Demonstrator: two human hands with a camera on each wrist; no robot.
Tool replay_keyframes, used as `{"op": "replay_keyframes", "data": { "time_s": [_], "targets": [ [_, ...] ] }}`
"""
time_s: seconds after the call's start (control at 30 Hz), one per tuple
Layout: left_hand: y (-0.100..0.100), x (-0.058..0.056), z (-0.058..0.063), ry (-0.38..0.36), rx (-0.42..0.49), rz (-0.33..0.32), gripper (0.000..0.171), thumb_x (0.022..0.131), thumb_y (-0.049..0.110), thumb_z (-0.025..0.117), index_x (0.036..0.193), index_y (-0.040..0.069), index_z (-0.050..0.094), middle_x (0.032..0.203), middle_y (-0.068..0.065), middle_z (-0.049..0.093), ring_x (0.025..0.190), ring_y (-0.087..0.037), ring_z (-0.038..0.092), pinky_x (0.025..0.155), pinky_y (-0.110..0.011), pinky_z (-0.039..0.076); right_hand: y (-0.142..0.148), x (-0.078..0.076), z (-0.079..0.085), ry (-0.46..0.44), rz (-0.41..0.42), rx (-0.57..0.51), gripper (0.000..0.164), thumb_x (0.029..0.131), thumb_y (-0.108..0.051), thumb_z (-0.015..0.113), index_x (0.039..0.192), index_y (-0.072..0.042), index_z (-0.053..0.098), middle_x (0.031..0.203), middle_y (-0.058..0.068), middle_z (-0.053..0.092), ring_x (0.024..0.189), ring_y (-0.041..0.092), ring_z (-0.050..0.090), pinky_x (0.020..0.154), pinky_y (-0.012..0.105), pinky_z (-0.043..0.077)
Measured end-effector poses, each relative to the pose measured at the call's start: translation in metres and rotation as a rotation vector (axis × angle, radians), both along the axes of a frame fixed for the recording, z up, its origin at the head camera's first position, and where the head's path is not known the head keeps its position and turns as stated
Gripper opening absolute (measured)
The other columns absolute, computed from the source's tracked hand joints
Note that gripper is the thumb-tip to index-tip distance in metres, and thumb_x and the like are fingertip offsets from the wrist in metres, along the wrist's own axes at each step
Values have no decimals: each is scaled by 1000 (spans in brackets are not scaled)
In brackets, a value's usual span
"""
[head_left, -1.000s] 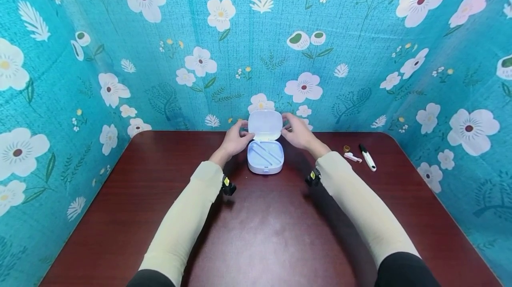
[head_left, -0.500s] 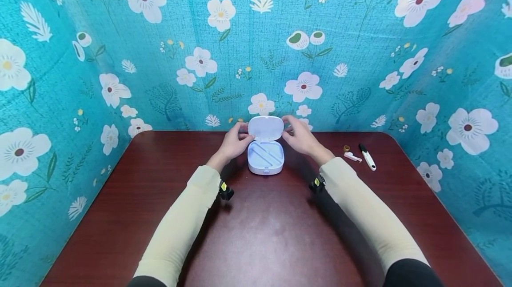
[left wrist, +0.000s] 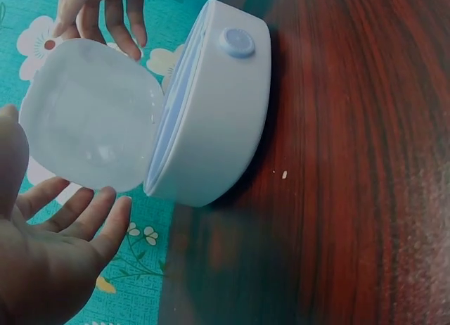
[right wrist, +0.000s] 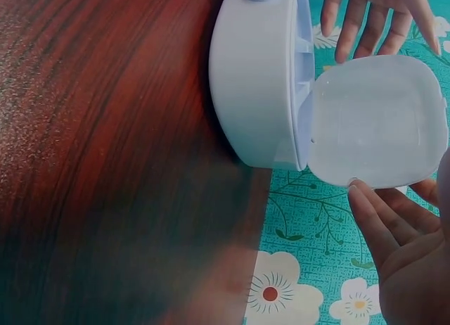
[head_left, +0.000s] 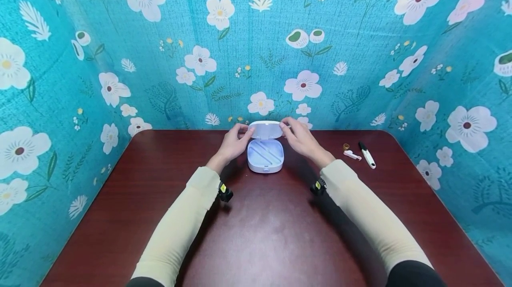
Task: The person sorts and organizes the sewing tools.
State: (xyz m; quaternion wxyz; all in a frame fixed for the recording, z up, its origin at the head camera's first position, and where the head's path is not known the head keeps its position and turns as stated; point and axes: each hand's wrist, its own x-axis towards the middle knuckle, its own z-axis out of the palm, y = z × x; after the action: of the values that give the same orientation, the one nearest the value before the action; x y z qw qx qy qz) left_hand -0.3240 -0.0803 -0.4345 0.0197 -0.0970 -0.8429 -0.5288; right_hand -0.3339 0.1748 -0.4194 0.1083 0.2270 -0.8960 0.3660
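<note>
A pale lavender box (head_left: 266, 162) with slanted dividers inside stands near the table's back edge. Its hinged lid (head_left: 266, 129) is raised and leans forward over the box. At the lid's left edge, my left hand (head_left: 233, 142) holds it between the thumb and fingers. My right hand (head_left: 301, 139) holds the opposite edge in the same way. Both wrist views show the lid's smooth inner face, with fingertips (left wrist: 105, 195) along its rim. A round button (left wrist: 238, 43) sits on the box's front wall. The box's contents are hard to make out.
On the table's right side lie a small gold ring-shaped thing (head_left: 346, 147), a small pink-and-white tool (head_left: 352, 155) and a white-handled tool with a black end (head_left: 367, 155). A teal flowered cloth (head_left: 224, 33) hangs behind the dark red table (head_left: 264, 233).
The lid has tipped forward and down from nearly upright, with both hands moving along at its edges. The box and the small things at the right stay in place.
</note>
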Motion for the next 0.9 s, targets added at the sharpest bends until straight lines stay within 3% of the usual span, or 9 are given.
{"op": "replay_keyframes", "data": {
  "time_s": [0.17, 0.53, 0.9],
  "targets": [
    [2, 1, 1, 14, -20, 17, 55, 104, 52, 54, 132, 5, 57, 132, -16, 62, 120, -29, 62, 103, -44, 49, 1, 2, -2, 31, -5, 34, 34, 110, -34, 46, 123, -7, 63, 103, 9, 67, 90, 23, 63, 83, 42, 51],
    [-2, 5, -5, 33, -49, -7, 49, 103, 48, 58, 128, 5, 60, 130, -16, 65, 122, -29, 62, 105, -43, 48, 5, 9, -5, 14, 51, 71, 37, 109, -36, 49, 127, -8, 64, 121, 10, 66, 115, 26, 58, 102, 48, 45],
    [-8, 13, -9, 6, -81, -94, 53, 104, 47, 58, 136, 5, 56, 143, -14, 58, 137, -28, 52, 112, -43, 42, 8, 15, -15, -11, 106, 57, 29, 107, -39, 53, 123, -17, 64, 106, 1, 62, 94, 20, 57, 84, 40, 48]
  ]
}}
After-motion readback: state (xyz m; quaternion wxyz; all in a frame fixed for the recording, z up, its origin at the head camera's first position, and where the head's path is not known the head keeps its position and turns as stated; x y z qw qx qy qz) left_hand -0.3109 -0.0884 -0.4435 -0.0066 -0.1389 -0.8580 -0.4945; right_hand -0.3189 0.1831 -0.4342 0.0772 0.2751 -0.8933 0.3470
